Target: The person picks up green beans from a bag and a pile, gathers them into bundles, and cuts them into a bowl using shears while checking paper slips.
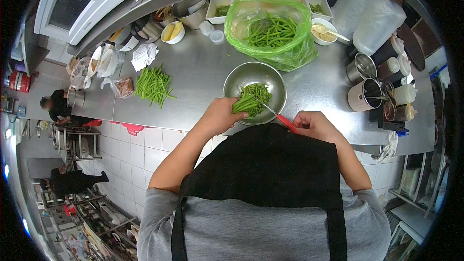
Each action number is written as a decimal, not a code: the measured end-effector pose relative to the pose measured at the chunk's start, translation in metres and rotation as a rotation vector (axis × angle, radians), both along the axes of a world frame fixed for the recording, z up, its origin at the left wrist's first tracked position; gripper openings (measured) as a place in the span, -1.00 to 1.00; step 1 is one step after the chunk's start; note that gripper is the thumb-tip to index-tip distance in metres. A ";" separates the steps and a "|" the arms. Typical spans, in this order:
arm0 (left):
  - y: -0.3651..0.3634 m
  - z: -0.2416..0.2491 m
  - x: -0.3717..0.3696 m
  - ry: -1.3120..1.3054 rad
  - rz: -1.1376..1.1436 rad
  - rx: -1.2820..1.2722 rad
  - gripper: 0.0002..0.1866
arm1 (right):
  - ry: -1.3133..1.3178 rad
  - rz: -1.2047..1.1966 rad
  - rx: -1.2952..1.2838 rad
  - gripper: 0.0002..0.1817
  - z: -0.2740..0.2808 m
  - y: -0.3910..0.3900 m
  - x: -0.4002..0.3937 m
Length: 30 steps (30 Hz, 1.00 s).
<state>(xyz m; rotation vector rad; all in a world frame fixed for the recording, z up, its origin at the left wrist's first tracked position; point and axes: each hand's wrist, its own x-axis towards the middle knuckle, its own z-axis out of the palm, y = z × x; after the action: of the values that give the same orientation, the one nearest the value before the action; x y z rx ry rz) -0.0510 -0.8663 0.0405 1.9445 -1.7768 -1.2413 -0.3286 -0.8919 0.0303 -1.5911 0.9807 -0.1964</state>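
Note:
My left hand (pixel 221 115) is closed around a bunch of green beans (pixel 246 107) over the near left side of a steel mixing bowl (pixel 279 75). Shorter bean pieces lie in the bowl beyond the bunch. In my right hand (pixel 311 123) is a small knife (pixel 289 124) with a red handle, its thin blade reaching over the bowl to the beans. Behind the bowl stands an open green plastic bag (pixel 299 58) full of whole green beans. A loose pile of beans (pixel 153 86) lies on the counter to the left.
The steel counter (pixel 193 77) carries white containers (pixel 220 8) along the back, a bowl of yellow pieces (pixel 172 33), a bowl with a spoon (pixel 324 32) and a bag of brown food (pixel 122 87). Utensil pots (pixel 363 94) stand right. Two other people are at far left.

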 end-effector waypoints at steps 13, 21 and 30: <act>-0.012 -0.010 0.005 0.310 0.124 0.097 -0.82 | 0.001 -0.018 -0.188 -0.77 0.005 0.006 -0.001; -0.010 -0.007 -0.003 0.214 0.028 0.135 -0.81 | 0.002 -0.007 -0.201 -0.67 -0.002 -0.001 0.013; -0.013 -0.008 0.000 0.146 -0.044 0.195 -0.81 | 0.008 0.046 -0.135 -0.89 -0.002 -0.007 -0.001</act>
<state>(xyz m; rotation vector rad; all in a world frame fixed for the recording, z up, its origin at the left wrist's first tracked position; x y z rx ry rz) -0.0508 -0.8789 0.0328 1.8659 -1.6899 -1.5821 -0.3294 -0.8991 0.0282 -1.7372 0.9520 -0.2288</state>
